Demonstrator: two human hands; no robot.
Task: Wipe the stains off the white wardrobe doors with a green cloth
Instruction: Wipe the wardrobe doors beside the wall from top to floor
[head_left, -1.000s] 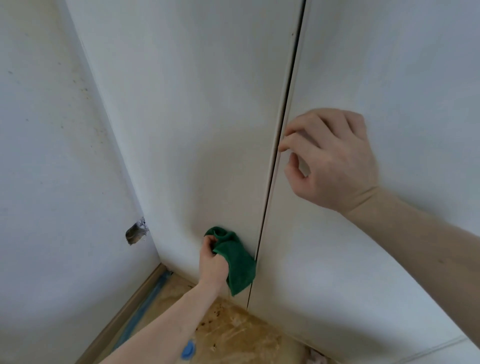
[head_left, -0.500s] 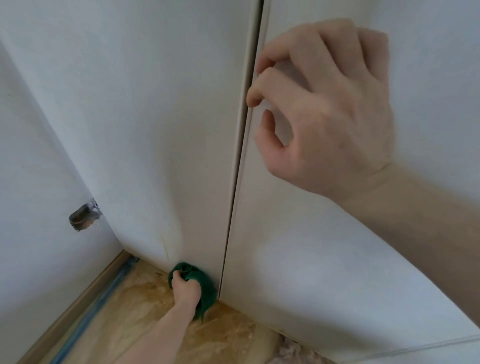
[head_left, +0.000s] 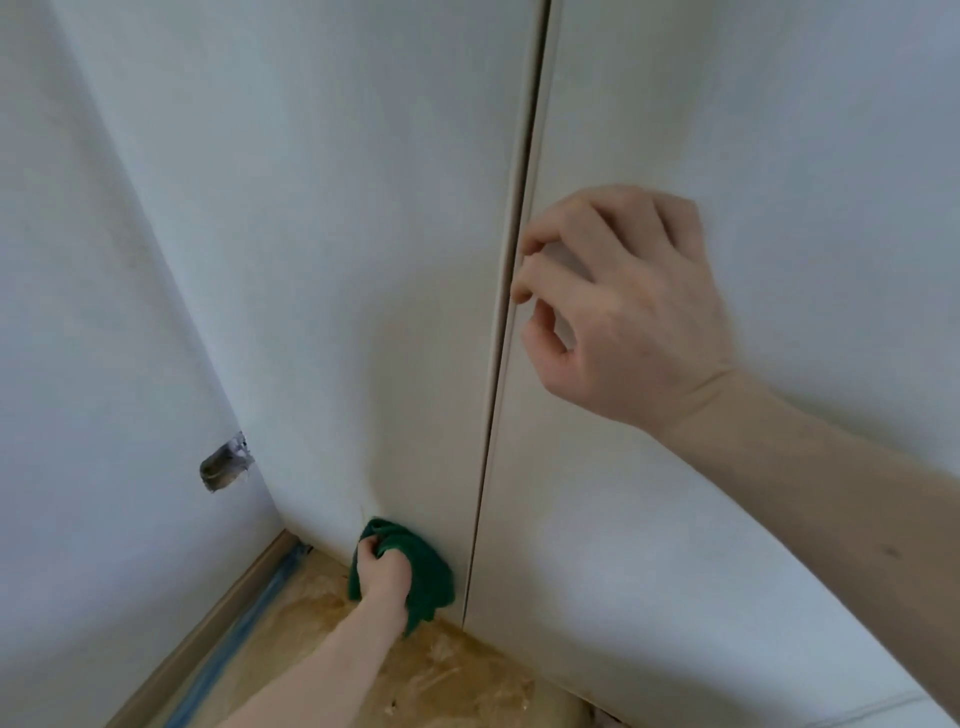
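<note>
The left hand (head_left: 384, 574) grips a bunched green cloth (head_left: 415, 571) and presses it against the bottom edge of the left wardrobe door (head_left: 363, 234), close to the seam (head_left: 511, 291) between the two doors and just above the floor (head_left: 415, 670). The right hand (head_left: 623, 306) holds nothing; its fingers are loosely curled, fingertips (head_left: 524, 293) resting at the edge of the right wardrobe door (head_left: 753, 130) beside the seam, seemingly to steady it.

The floor below is covered with a clear protective film over brownish board, with blue tape (head_left: 244, 618) along the skirting. On the side wall (head_left: 78, 364) to the left there is a rough hole (head_left: 223, 467).

Risks, as I judge them: a crumpled cloth touches only a small patch, so marks may be missed; low strokes could drag it onto the dusty film and smear dirt back onto the door; hard pressure near the seam could push the door inward.
</note>
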